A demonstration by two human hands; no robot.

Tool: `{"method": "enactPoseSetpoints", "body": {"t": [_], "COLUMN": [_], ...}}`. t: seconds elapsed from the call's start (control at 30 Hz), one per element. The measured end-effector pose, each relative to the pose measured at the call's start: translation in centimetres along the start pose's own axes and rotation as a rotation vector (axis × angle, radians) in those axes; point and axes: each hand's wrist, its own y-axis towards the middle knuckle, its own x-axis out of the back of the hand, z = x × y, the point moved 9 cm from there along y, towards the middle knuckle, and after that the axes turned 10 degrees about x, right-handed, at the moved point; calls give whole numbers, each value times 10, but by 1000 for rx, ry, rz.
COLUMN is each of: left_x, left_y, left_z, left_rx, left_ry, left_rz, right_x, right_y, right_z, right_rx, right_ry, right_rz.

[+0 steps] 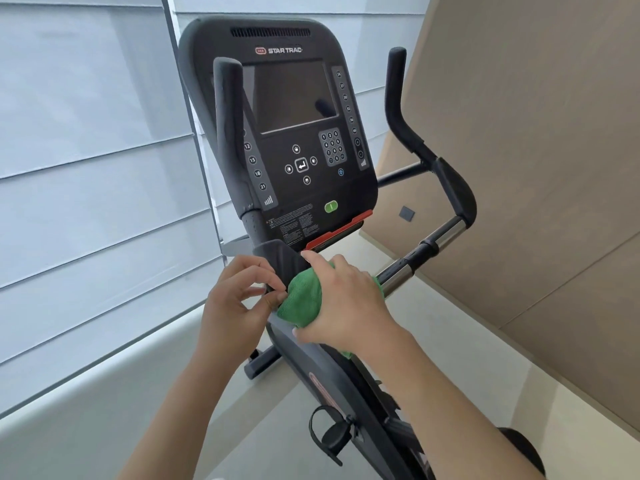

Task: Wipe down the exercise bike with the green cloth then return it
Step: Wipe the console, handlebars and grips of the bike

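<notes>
Wiping step in hand. Right hand (341, 299) holds the bunched green cloth (302, 299), pressing it on the exercise bike (322, 372) frame just below the console (294, 133). Left hand (235, 299) pinches the cloth's edge. Next, probably: regrip, then wipe handlebars, console; return pending.
</notes>
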Motion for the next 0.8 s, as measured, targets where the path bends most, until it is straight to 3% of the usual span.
{"method": "enactPoseSetpoints", "body": {"t": [0.1, 0.23, 0.33, 0.43, 0.57, 0.63, 0.7, 0.8], "left_x": [1, 7, 15, 27, 47, 56, 64, 71], "left_y": [-2, -8, -12, -13, -13, -11, -10, -7], "left_z": [-1, -3, -2, 4, 10, 13, 14, 12], "left_rx": [14, 20, 19, 57, 80, 98, 109, 99], "left_ry": [-15, -14, -21, -55, -61, -78, -98, -116], "left_rz": [-2, -13, -20, -43, -108, -134, -152, -156], "right_x": [3, -1, -4, 7, 49, 71, 67, 13], "right_y": [0, -30, -52, -55, -47, -35, -13, 10], "right_z": [0, 18, 32, 36, 35, 43, 55, 67], "right_rx": [-12, -88, -72, -11, 55, 106, 101, -20], "right_ry": [35, -129, -179, -112, 252, 188, 102, 62], "right_rz": [-4, -267, -340, -351, -551, -646, -547, -68]}}
